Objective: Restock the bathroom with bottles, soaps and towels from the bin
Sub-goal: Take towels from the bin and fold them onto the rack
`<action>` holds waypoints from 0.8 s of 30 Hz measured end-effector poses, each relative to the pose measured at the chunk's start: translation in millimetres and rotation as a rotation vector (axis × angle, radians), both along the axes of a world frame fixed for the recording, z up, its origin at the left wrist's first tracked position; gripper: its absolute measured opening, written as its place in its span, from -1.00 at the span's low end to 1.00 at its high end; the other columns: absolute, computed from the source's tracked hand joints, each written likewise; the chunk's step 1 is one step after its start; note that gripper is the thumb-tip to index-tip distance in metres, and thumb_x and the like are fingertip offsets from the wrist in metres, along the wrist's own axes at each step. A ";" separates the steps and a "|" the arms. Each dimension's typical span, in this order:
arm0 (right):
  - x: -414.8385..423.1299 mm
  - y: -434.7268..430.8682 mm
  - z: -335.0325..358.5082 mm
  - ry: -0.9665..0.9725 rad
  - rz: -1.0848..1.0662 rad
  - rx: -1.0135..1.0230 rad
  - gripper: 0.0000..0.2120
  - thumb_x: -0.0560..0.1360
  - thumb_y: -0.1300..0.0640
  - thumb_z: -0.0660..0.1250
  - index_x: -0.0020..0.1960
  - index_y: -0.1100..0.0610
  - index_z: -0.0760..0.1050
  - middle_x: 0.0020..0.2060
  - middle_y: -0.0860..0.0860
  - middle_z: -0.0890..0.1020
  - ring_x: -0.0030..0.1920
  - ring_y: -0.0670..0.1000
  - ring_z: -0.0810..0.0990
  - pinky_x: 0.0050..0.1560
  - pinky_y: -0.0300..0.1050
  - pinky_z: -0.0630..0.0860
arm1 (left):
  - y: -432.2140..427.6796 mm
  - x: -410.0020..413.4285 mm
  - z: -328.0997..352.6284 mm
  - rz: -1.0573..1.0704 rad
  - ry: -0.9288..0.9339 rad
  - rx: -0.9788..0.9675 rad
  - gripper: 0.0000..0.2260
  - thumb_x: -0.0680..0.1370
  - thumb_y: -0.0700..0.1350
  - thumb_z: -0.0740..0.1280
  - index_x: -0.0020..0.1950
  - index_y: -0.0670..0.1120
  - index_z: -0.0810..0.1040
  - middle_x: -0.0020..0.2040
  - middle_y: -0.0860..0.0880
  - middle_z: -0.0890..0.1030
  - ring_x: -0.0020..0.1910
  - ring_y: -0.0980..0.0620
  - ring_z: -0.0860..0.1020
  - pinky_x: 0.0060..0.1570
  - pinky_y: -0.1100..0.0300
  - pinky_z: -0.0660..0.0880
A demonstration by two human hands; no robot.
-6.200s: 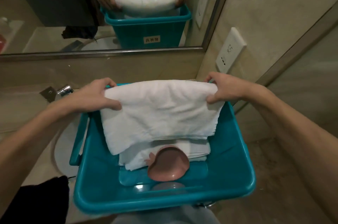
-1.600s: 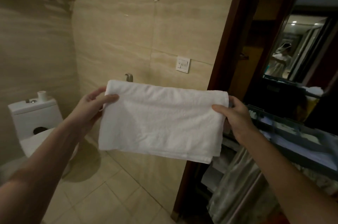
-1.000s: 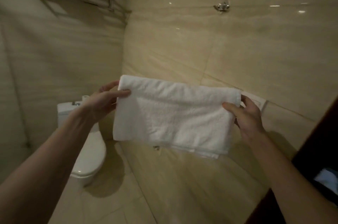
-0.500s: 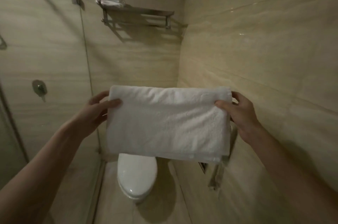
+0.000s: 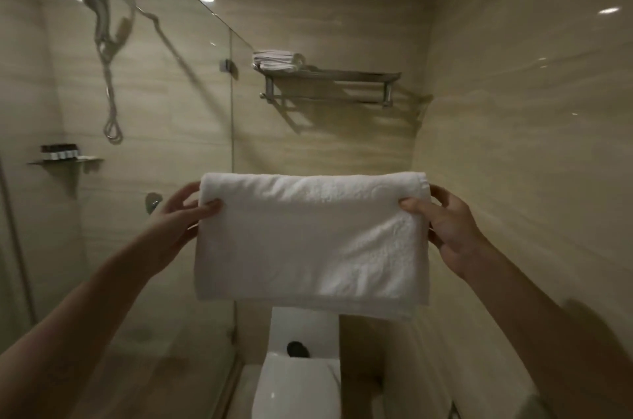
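Observation:
A folded white towel (image 5: 308, 240) hangs flat in front of me, held up at chest height. My left hand (image 5: 178, 216) pinches its upper left corner, thumb in front and fingers behind. My right hand (image 5: 445, 223) pinches the upper right corner the same way. Higher on the back wall is a metal towel rack (image 5: 329, 83) with a small stack of folded white towels (image 5: 277, 59) on its left end. The rest of the rack's shelf is bare. The bin is out of view.
A glass shower screen (image 5: 154, 110) stands on the left, with a shower head (image 5: 99, 11) and a small shelf of dark bottles (image 5: 60, 153) behind it. A white toilet (image 5: 298, 381) sits below the towel. A beige tiled wall (image 5: 531, 144) closes the right side.
I lifted the towel out of the teal bin, turned away from the sink and now face the back wall. The rack has come to the centre of view, above the towel. Both grips are unchanged.

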State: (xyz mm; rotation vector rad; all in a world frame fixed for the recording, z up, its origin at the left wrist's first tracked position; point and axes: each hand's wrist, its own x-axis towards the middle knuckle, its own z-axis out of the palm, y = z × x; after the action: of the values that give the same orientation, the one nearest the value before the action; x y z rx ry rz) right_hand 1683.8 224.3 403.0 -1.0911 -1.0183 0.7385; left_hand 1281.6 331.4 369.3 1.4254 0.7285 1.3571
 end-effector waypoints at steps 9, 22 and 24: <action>1.9 148.9 27.2 -0.098 -0.040 0.106 -0.57 0.38 0.17 0.56 0.21 0.02 0.55 0.02 0.05 0.72 0.01 0.11 0.72 0.07 0.10 0.65 | 148.6 4.9 29.2 0.022 0.040 0.115 -0.66 0.52 -0.23 0.41 0.30 -0.09 0.56 0.17 -0.16 0.67 0.06 -0.01 0.65 -0.13 0.20 0.60; 15.3 294.7 124.6 -0.093 -0.229 0.210 -0.70 0.39 0.17 0.56 0.11 0.05 0.63 -0.05 0.04 0.74 -0.15 0.00 0.75 -0.26 -0.16 0.60 | 341.0 54.5 144.3 -0.019 -0.001 0.243 -0.65 0.51 -0.17 0.44 0.29 0.01 0.56 0.10 -0.05 0.71 -0.02 0.04 0.67 -0.16 0.19 0.55; 22.3 311.4 133.1 -0.109 -0.249 0.222 -0.71 0.40 0.17 0.56 0.10 0.05 0.63 -0.06 0.03 0.74 -0.15 -0.01 0.75 -0.23 -0.14 0.60 | 362.1 63.6 157.1 -0.024 0.023 0.268 -0.60 0.47 -0.14 0.49 0.30 0.00 0.56 0.10 -0.05 0.71 -0.01 0.04 0.67 -0.17 0.22 0.55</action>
State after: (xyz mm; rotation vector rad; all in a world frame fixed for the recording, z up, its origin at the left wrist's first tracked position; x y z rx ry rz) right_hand 1706.1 535.7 536.0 -1.0486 -1.0076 0.3590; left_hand 1345.3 693.5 526.4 1.6563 0.5572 1.4622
